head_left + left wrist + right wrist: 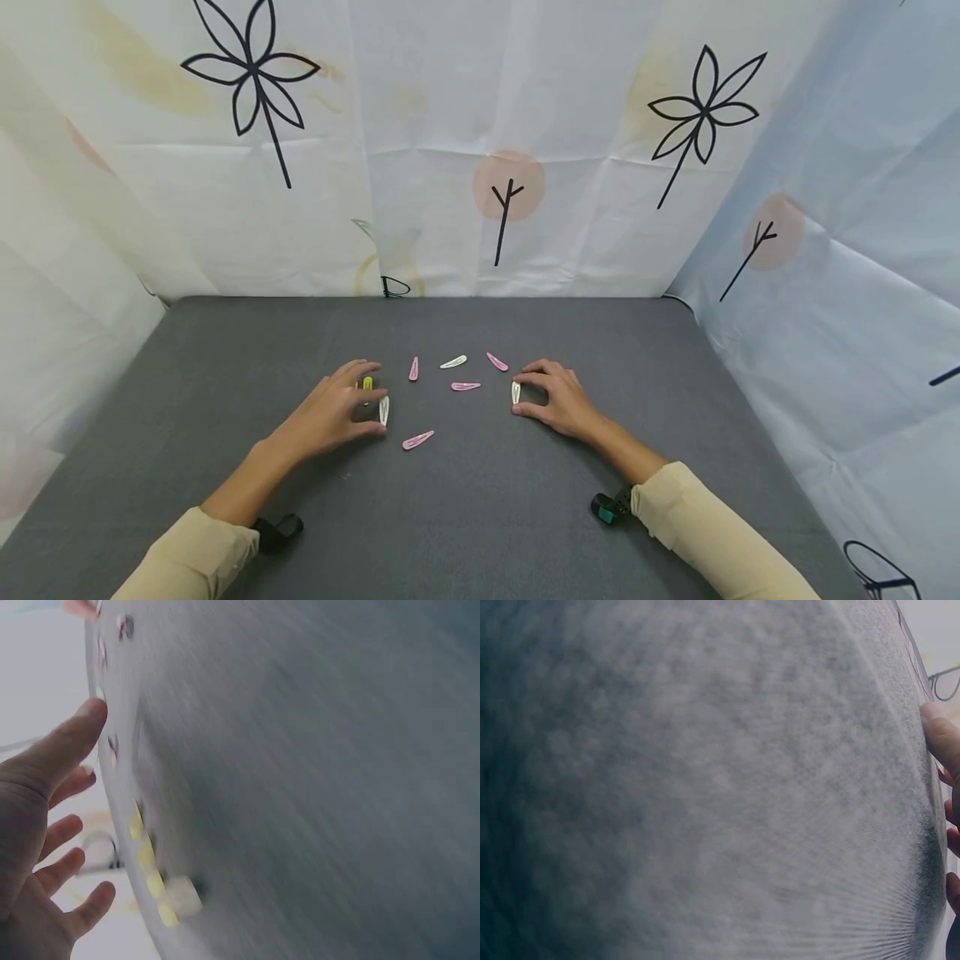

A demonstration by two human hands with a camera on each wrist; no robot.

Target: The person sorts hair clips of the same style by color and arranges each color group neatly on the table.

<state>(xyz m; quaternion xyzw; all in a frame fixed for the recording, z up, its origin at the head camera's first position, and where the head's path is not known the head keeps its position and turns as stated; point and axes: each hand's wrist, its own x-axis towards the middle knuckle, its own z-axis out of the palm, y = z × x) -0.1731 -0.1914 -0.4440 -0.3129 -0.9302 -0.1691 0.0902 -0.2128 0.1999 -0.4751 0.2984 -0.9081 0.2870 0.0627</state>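
Note:
Between thumb and forefinger my left hand (343, 408) pinches a white snap hair clip (384, 411), standing lengthwise. Another white hair clip (516, 392) is pinched the same way by my right hand (557, 400). Just behind the left fingers lies a yellow hair clip (367, 383), partly hidden; the left wrist view shows several yellow clips (155, 883) in a row with a pale, blurred clip (182, 896) beside them. Between the hands, a loose white clip (453, 362) lies near pink clips (465, 387). The right wrist view shows only the fingers (941, 739) at its edge.
Another pink clip (417, 440) lies closer to me, right of the left hand. Two more pink clips lie farther back. The dark grey table (465, 517) ends at a white patterned cloth (435, 183), which also hangs along both sides.

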